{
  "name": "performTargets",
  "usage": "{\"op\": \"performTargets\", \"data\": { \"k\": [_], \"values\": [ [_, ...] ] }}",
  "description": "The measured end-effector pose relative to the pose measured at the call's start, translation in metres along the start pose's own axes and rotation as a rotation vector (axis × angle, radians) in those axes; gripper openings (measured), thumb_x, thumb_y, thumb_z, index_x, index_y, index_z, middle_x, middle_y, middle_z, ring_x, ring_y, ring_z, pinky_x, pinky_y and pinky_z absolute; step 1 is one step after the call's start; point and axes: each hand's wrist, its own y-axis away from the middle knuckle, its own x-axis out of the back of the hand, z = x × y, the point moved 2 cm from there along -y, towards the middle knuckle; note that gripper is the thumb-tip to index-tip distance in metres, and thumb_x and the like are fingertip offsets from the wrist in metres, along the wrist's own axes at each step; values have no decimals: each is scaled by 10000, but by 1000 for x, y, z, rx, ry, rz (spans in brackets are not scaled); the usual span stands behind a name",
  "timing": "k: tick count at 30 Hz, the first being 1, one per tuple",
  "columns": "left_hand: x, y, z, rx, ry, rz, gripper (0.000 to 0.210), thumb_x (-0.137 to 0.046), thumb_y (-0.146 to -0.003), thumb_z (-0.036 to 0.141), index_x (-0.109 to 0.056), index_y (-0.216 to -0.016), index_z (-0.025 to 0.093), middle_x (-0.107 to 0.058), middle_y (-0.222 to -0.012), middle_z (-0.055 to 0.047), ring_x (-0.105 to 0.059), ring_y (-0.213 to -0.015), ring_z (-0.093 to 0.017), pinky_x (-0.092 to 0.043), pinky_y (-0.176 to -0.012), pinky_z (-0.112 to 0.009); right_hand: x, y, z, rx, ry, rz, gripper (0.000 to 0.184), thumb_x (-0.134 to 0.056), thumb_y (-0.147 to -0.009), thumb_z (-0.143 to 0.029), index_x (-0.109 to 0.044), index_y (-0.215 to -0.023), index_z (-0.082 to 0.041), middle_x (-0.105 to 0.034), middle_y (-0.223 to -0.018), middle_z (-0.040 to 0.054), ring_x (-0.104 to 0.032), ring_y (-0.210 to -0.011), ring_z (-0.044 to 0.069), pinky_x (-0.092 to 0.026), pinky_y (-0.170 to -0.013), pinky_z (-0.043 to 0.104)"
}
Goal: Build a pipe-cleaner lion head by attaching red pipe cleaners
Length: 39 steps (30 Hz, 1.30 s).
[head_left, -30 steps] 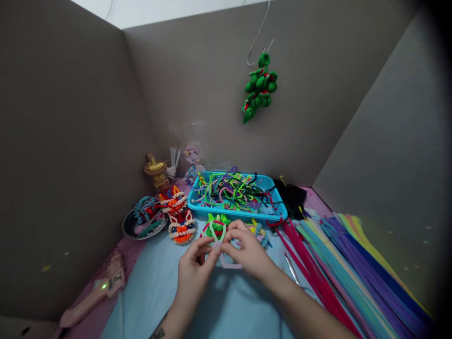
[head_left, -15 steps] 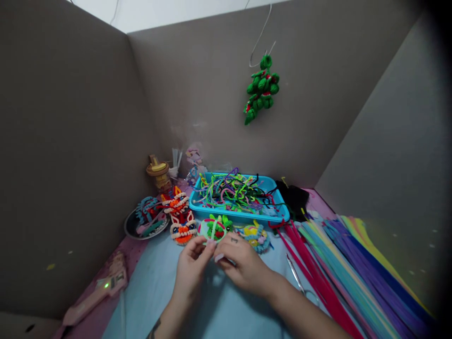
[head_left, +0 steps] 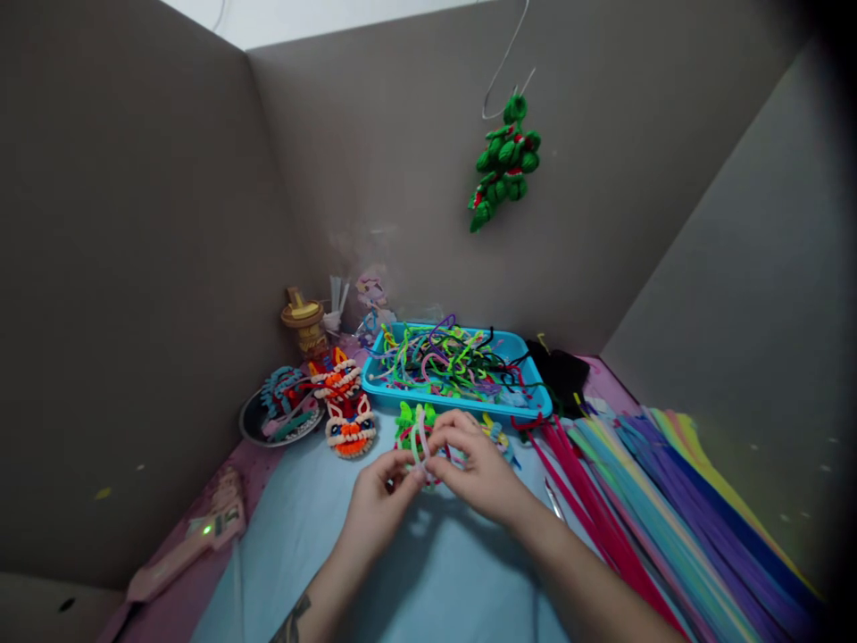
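Fuzzy pipe cleaners (head_left: 420, 436), pale green and whitish, rise bent between my two hands above the blue cloth. My left hand (head_left: 385, 491) pinches their lower end between thumb and forefinger. From the other side, my right hand (head_left: 477, 466) grips the same piece with thumb and fingers. Red and pink strands show near the fingertips, partly hidden. Just behind stands a bright green pipe-cleaner figure (head_left: 405, 418). A yellow and blue figure (head_left: 496, 434) is mostly covered by my right hand. Left of them sits an orange and cream animal head (head_left: 351, 429).
A blue tray (head_left: 455, 406) of tangled pipe cleaners lies behind my hands. Long colored stems (head_left: 676, 509) and scissors (head_left: 554, 500) are at right. A pink glue gun (head_left: 194, 545) and metal bowl (head_left: 251, 429) are at left. Green leafy ornament (head_left: 507, 165) hangs on the wall.
The pipe cleaners, lying in a rounded loop before, now stand more upright between my fingers. My right hand has shifted right and up, its fingers higher on the piece. The view has tilted slightly.
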Motion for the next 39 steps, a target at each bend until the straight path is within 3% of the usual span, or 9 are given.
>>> {"op": "performTargets", "data": {
  "k": [5, 10, 18, 20, 24, 28, 34, 39],
  "values": [
    [1, -1, -4, -5, 17, -24, 332, -681, -725, 346, -607, -976, 143, -662, -670, -13, -577, -593, -142, -405, -583, -234, 2, 1, 4, 28, 74, -106, 206, -685, -691, -92, -689, -837, -237, -545, -1117, 47, -472, -1108, 246, -367, -959, 407],
    [4, 0, -9, -71, -61, -25, 262, -618, -786, 311, -484, -977, 193, -618, -620, 34, -553, -568, -134, -383, -558, -226, -3, 1, 11, -32, 95, -97, 66, -698, -708, -153, -675, -713, -215, -546, -1105, 54, -461, -1102, 255, -370, -949, 410],
    [7, 3, -8, -215, -198, -51, 184, -518, -864, 238, -458, -1036, 214, -642, -722, 11, -594, -665, -151, -418, -614, -244, -13, 0, 20, -185, -102, -86, 106, -690, -691, -130, -644, -611, -182, -537, -1119, 68, -489, -1121, 266, -340, -971, 416],
    [8, 2, -5, -252, -214, 35, 244, -545, -850, 245, -459, -1076, 213, -653, -781, -5, -590, -679, -152, -425, -615, -245, -15, 0, 23, -205, -185, -38, 105, -694, -690, -157, -639, -605, -185, -536, -1116, 64, -501, -1116, 260, -354, -962, 390],
    [13, 6, 3, -330, -279, 325, 305, -631, -792, 293, -524, -1064, 205, -654, -945, -52, -552, -658, -143, -411, -554, -237, -18, 1, 29, -249, -292, 96, 127, -714, -669, -209, -630, -575, -190, -524, -1107, 61, -493, -1140, 262, -338, -990, 374],
    [10, 7, 5, -260, -231, 319, 214, -677, -747, 330, -611, -901, 198, -686, -794, -36, -590, -639, -157, -430, -581, -246, -19, 0, 31, -273, -366, 126, 142, -704, -683, -256, -632, -579, -193, -518, -1082, 62, -506, -1125, 258, -331, -1003, 386],
    [1, 3, 6, -77, 87, 228, 362, -752, -667, 348, -547, -924, 197, -681, -598, 13, -608, -576, -132, -420, -568, -204, -23, 0, 25, -282, -432, 76, 134, -697, -670, -306, -647, -632, -187, -489, -1042, 75, -488, -1116, 268, -332, -980, 379],
    [0, 3, 6, -59, 181, 171, 389, -772, -659, 342, -507, -906, 200, -617, -525, 69, -533, -488, -74, -356, -504, -152, -28, 1, 22, -294, -526, 25, 193, -656, -693, -365, -634, -653, -178, -501, -1015, 73, -526, -1020, 254, -380, -907, 370]
  ]
}}
